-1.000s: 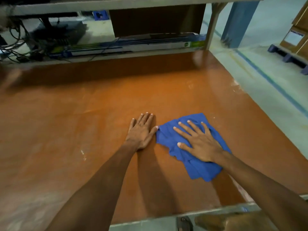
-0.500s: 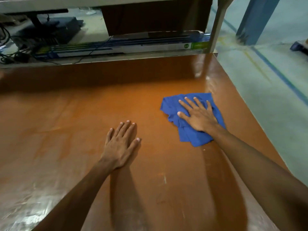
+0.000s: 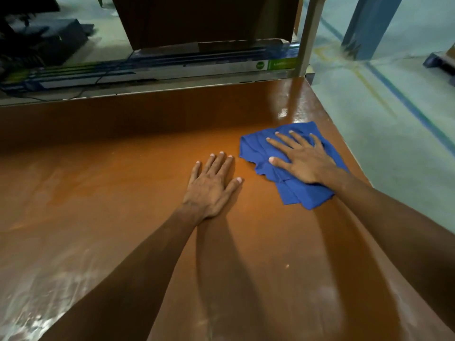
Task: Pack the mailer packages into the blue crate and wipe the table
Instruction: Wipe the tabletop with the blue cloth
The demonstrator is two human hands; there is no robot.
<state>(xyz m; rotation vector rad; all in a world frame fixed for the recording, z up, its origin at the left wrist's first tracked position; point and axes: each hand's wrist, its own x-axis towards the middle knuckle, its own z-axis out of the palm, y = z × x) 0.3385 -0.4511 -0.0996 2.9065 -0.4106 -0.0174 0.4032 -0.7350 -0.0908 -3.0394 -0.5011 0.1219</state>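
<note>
A crumpled blue cloth (image 3: 295, 190) lies on the brown table (image 3: 110, 193) close to its far right corner. My right hand (image 3: 302, 158) presses flat on the cloth with straight, spread fingers. Just left of the cloth, my left hand (image 3: 211, 185) rests flat on the bare tabletop, fingers straight. No mailer package and no blue crate are in view.
A long flat box (image 3: 157, 70) lies on the low ledge behind the table, with a dark cardboard box (image 3: 202, 20) standing behind it. A grey post (image 3: 307, 35) rises at the far right corner. The table's right edge drops to the floor (image 3: 394, 119). Pale smears mark the near left tabletop.
My right hand pushed the cloth away from me, from the table's near part toward the far right corner. My left hand stayed flat on the table and slid forward.
</note>
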